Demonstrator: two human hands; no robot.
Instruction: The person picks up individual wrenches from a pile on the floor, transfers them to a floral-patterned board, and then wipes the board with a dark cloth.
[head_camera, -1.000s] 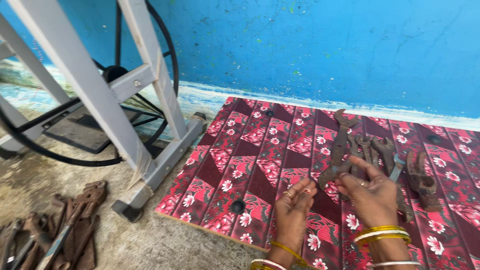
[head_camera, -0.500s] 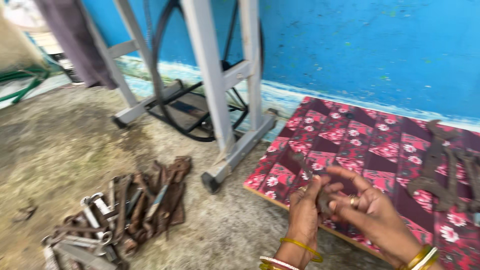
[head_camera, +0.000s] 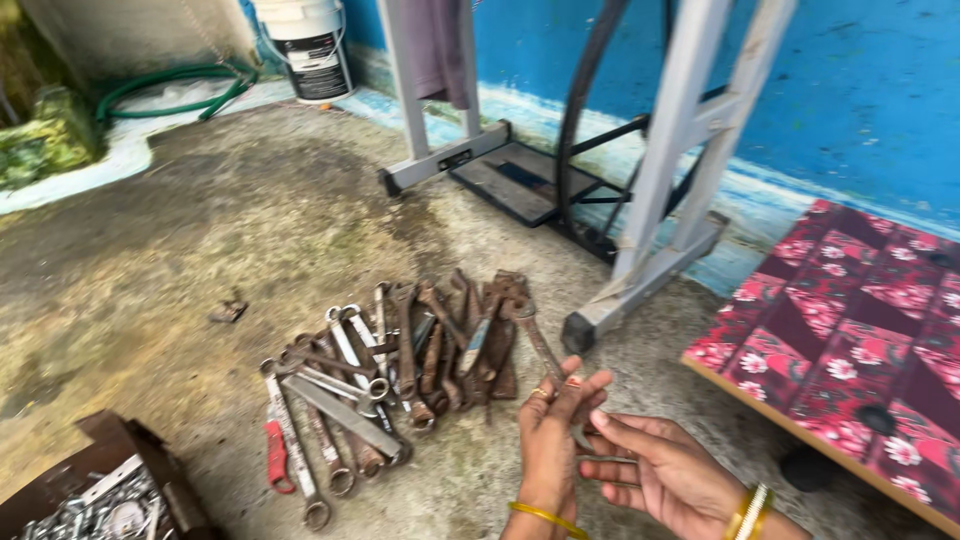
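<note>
From the head view I see my left hand (head_camera: 548, 440) raised upright with its fingers (head_camera: 585, 385) curled and pressed around a rusty wrench (head_camera: 540, 345), pinching the shaft low down; the handle runs up and away from those fingertips, its jaw end reaching toward the heap on the ground. My right hand (head_camera: 665, 470) lies just beside the left, palm turned up, its fingers (head_camera: 625, 432) loosely spread and pointing at the left hand's knuckles; whether they touch the lower end of the shaft I cannot tell, since the left hand hides it. Gold bangles (head_camera: 750, 512) sit on the right wrist and a thin one circles the left. Just beyond the left fingertips, on the rough concrete floor (head_camera: 200, 250), lies a pile of wrenches (head_camera: 400, 370), mostly rusted, a few bright, one with a red handle at its near edge. To the right of my right fingers, well apart, is a low board covered with red flowered cloth (head_camera: 850, 340). Farther out past the pile stands a grey metal stand (head_camera: 660, 200) against a blue wall (head_camera: 850, 90), with a white bucket (head_camera: 305, 45) and a green hose (head_camera: 170, 85) beyond. A box of bright metal bits (head_camera: 90, 510) sits far to the left of my left hand.
</note>
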